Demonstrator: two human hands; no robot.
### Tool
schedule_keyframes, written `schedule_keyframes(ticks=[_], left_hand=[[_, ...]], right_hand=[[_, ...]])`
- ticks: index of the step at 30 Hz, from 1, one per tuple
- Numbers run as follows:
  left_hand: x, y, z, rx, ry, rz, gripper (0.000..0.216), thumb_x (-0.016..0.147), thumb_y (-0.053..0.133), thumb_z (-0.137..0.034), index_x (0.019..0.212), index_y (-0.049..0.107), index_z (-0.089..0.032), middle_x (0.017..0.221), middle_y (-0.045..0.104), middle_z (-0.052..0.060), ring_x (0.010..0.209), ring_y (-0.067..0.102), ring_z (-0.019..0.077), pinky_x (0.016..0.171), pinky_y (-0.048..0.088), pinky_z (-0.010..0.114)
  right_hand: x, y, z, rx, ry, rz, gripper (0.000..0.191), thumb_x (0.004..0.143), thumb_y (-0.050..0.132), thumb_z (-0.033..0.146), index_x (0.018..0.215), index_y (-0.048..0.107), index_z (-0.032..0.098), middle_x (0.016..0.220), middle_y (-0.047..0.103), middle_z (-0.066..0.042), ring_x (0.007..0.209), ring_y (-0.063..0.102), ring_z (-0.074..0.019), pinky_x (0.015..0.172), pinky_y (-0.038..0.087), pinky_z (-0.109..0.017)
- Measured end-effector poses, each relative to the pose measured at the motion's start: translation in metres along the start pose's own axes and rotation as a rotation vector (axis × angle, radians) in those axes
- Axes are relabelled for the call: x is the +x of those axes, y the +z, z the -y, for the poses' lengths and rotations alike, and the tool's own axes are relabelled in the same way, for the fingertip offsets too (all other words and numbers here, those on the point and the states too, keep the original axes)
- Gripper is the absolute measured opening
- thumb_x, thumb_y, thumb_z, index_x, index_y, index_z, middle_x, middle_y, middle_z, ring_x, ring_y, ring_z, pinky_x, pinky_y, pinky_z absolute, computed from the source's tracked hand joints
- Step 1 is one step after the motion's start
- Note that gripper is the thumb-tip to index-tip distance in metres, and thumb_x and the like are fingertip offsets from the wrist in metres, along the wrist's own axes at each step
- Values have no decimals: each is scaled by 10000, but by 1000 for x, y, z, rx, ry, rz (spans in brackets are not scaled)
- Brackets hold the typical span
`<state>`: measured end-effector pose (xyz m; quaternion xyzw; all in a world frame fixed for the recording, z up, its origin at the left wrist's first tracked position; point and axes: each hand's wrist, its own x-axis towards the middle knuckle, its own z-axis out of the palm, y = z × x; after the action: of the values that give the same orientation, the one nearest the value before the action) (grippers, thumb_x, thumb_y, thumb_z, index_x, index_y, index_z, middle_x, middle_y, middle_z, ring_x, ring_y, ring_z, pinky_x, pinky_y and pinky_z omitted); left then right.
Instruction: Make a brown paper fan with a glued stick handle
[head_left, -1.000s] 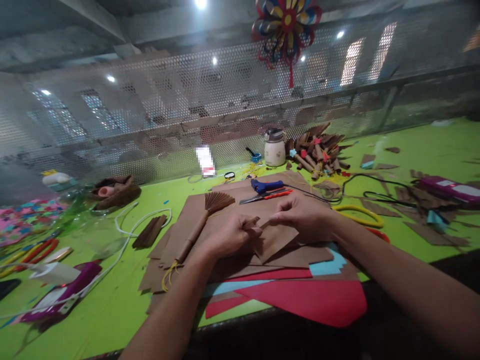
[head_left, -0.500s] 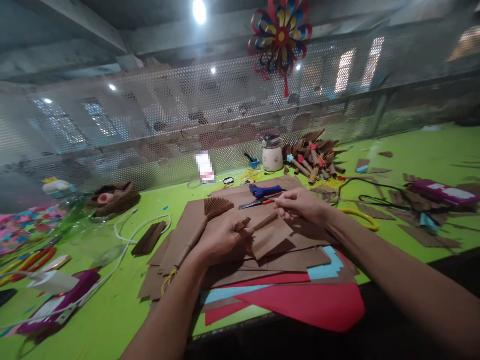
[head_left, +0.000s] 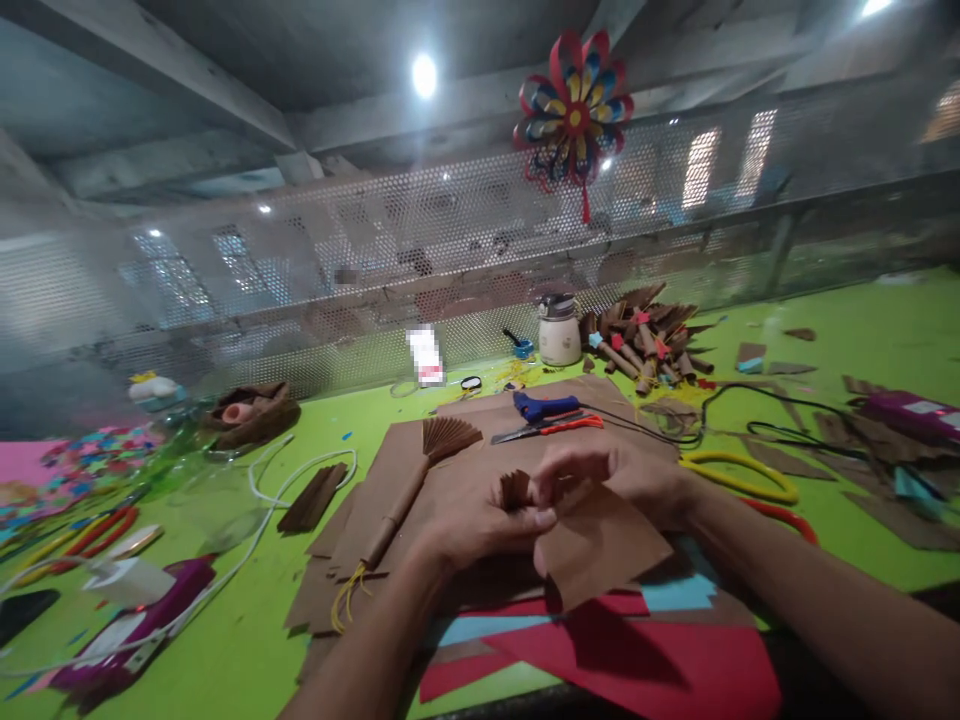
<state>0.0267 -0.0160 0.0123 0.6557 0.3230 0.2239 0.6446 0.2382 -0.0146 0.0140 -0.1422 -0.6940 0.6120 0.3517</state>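
My left hand (head_left: 487, 520) is closed on a small piece of pleated brown paper (head_left: 514, 488), whose folded end sticks up above the thumb. A flat brown paper sheet (head_left: 607, 550) hangs tilted from between both hands. My right hand (head_left: 611, 475) pinches its upper edge close to the left fingertips, though the fingers partly hide the grip. Left of them, a brown paper fan with a rolled handle (head_left: 397, 500) and yellow strings lies on stacked brown paper (head_left: 367, 460). Beyond the hands lie a blue glue gun (head_left: 544, 406) and an orange-handled cutting tool (head_left: 555, 428).
Red paper (head_left: 645, 660) lies at the table's near edge. At the back stand a cream jar (head_left: 559, 335) and a pile of brown paper fans (head_left: 649, 345). A white cable (head_left: 259, 545) runs on the left; a yellow ring (head_left: 739, 475) lies on the right.
My right hand has come left and down to meet my left hand. The brown paper between them has been raised and turned toward me. The camera view has tilted up slightly.
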Motion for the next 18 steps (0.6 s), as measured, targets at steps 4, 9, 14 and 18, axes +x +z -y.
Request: schedule_keyframes(ticks=[4,9,14,18], left_hand=[[0,1,2,-99,-53,-11,397,605,759,-453,751,592,-123,660,520,-20,596,456,83,551,342,192],[-1,5,-2,20,-29,45,367,679,683,-482,698,631,-119,590,584,16,529,496,104,530,375,222],[2,-9,-6,101,76,-200,331,689,684,-421,871,662,-146,744,636,36,651,536,134,604,410,230],[5,-24,-11,244,137,-493,389,773,564,-483,886,650,-121,666,577,14,535,427,92,511,319,207]], right_hand=[[-1,2,-1,17,-35,26,181,748,703,266,901,715,169,970,577,-63,883,566,-158,757,459,-283],[1,1,-7,29,-39,11,209,778,667,320,890,703,147,896,614,-61,849,578,-163,771,455,-305],[2,-8,-6,-136,76,-141,242,779,654,357,809,681,118,751,616,-24,708,539,-119,686,426,-245],[4,-9,-6,-297,276,-48,308,813,578,407,833,683,118,713,603,-9,622,494,-108,589,371,-222]])
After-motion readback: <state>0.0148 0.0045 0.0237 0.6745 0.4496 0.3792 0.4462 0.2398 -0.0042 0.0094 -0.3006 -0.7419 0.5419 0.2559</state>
